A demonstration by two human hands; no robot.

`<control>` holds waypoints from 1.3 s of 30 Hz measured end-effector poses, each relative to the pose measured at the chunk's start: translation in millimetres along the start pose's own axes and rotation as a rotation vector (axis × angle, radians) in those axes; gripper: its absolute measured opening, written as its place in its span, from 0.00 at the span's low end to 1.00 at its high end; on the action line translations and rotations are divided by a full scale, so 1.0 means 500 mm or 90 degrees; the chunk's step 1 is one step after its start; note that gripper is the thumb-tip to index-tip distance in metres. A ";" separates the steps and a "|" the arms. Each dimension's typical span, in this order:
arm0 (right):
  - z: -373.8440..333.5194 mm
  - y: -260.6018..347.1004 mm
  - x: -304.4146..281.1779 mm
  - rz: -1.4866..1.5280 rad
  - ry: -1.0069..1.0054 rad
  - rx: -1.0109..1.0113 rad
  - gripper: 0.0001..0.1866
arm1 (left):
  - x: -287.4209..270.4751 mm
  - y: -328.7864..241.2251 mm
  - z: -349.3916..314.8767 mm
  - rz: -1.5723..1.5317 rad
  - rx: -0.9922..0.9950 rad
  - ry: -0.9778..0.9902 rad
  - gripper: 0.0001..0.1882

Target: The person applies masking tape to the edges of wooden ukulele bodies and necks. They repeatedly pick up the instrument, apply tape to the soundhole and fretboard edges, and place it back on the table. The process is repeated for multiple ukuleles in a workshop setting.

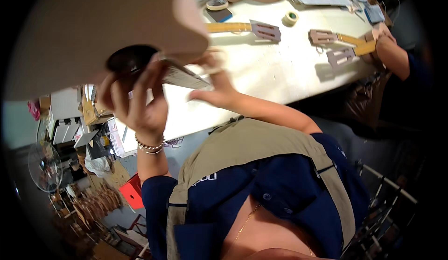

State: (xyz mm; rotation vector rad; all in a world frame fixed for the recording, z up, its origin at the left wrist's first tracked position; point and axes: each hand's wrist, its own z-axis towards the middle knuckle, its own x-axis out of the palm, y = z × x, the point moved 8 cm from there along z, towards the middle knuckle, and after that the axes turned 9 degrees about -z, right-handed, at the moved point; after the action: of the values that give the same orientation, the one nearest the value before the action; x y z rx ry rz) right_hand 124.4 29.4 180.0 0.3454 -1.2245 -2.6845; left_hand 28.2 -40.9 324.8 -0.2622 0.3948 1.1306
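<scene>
A pale, curved-edged wooden instrument body (93, 36) looms above and ahead of the left hand (137, 99), its dark round opening (128, 58) right at that hand's fingertips. The left hand is raised with fingers curled; the right hand (218, 89) reaches in beside the body's near corner, thumb spread wide. A thin flat piece (184, 78) slants between the two hands. Motion blurs the fingers, so I cannot tell whether either hand actually grips the body or that piece.

Beyond the right hand, on the white table (261, 73), lie a neck with a slotted headstock (265, 30) and, farther right, a tape roll (290, 18). Well to the right of both hands, a co-worker's hand (383, 35) is at two more necks (347, 39). Below and left of the left hand sits a red box (132, 192), away from the table.
</scene>
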 end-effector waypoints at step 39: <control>-0.223 -0.172 -0.106 -0.258 -0.093 0.268 0.26 | 0.215 0.110 -0.551 -0.309 -0.593 0.167 0.12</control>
State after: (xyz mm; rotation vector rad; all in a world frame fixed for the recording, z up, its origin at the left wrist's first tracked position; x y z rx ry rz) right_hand 201.4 18.3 51.1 0.5077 -1.9593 -2.7896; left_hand -30.0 -39.7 29.7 -1.2630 -0.0066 0.7282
